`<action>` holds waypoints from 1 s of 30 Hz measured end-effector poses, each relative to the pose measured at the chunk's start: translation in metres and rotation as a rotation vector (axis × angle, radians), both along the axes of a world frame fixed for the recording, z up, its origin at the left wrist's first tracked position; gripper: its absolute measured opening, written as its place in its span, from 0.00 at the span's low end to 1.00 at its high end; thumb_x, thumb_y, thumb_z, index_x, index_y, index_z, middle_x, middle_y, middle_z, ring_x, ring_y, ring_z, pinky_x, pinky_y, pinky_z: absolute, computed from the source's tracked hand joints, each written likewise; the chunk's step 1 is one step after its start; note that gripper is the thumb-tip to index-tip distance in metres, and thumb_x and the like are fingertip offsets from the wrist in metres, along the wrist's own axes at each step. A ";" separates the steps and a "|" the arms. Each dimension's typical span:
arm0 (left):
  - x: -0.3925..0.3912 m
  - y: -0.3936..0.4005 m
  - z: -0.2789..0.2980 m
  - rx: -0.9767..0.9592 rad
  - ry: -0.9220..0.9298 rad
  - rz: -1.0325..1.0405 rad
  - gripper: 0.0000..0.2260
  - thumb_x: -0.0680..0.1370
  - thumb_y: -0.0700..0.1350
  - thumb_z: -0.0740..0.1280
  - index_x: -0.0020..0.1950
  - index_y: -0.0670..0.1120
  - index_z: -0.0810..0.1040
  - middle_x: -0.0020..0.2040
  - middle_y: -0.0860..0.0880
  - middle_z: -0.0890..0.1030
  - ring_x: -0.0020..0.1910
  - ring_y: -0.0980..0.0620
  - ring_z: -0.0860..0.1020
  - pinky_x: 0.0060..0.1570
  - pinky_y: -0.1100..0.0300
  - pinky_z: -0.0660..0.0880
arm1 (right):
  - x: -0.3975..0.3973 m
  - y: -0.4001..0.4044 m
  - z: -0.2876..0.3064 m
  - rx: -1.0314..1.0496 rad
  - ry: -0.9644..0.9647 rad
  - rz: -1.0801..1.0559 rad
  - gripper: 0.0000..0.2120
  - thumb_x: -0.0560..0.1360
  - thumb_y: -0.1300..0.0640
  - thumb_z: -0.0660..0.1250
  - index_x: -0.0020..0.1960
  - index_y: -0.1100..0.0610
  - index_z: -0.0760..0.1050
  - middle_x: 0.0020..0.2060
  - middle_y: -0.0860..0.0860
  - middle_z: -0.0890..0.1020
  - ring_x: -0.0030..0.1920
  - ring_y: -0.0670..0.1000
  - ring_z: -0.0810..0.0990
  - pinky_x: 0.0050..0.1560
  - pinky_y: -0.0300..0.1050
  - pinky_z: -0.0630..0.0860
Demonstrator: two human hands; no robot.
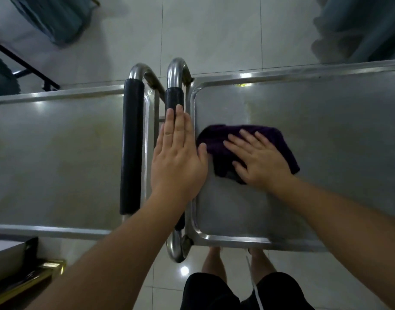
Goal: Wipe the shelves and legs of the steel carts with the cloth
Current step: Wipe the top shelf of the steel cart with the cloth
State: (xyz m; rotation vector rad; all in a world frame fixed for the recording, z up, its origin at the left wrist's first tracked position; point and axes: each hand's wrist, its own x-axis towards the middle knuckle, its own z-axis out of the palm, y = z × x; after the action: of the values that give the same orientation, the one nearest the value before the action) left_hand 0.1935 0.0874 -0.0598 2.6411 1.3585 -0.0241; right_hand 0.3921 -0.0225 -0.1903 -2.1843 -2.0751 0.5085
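Dark purple cloth (248,151) showing plain, two carts' shelves (326,135) showing dull silver-grey steel, handle sleeves (132,148) appearing black, floor tiles (214,30) reading pale grey-white, shorts (214,291) appearing black.

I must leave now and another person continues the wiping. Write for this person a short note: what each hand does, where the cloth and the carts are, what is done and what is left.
Left hand: open, fingers straight, resting flat on the black-padded handle of the right cart.
Right hand: open, pressing the purple cloth flat on the right cart's top shelf, near its handle end.
Left cart: stands handle to handle beside the right one; no hand on it.
Done: cannot tell how much of the top shelf is wiped; dull marks show on both carts' shelves.
Left: the rest of this shelf, the left cart, any lower shelves and the legs, which are hidden here.
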 end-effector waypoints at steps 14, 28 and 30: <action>0.001 0.002 -0.009 0.048 0.050 0.014 0.30 0.88 0.54 0.50 0.86 0.42 0.46 0.87 0.45 0.42 0.85 0.51 0.37 0.82 0.54 0.36 | 0.075 0.090 0.011 -0.068 0.009 -0.119 0.30 0.83 0.39 0.48 0.84 0.43 0.55 0.83 0.43 0.57 0.84 0.50 0.50 0.82 0.52 0.44; 0.004 -0.001 -0.003 0.008 0.078 0.047 0.31 0.87 0.60 0.44 0.87 0.48 0.46 0.87 0.52 0.39 0.83 0.57 0.34 0.81 0.53 0.38 | -0.046 -0.187 0.010 -0.133 0.061 0.104 0.29 0.83 0.41 0.55 0.83 0.42 0.57 0.82 0.41 0.61 0.84 0.48 0.51 0.82 0.56 0.50; 0.004 -0.002 -0.001 0.007 0.077 0.046 0.30 0.87 0.60 0.43 0.87 0.48 0.47 0.87 0.52 0.40 0.83 0.57 0.34 0.82 0.52 0.40 | -0.034 -0.192 0.009 -0.131 0.052 0.159 0.28 0.84 0.41 0.54 0.83 0.41 0.56 0.82 0.40 0.59 0.84 0.47 0.49 0.82 0.55 0.48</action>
State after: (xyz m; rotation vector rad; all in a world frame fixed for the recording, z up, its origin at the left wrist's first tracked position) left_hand 0.1975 0.0859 -0.0609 2.6390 1.4451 -0.1172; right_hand 0.3583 -0.2149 -0.1808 -2.0563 -2.2600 0.7271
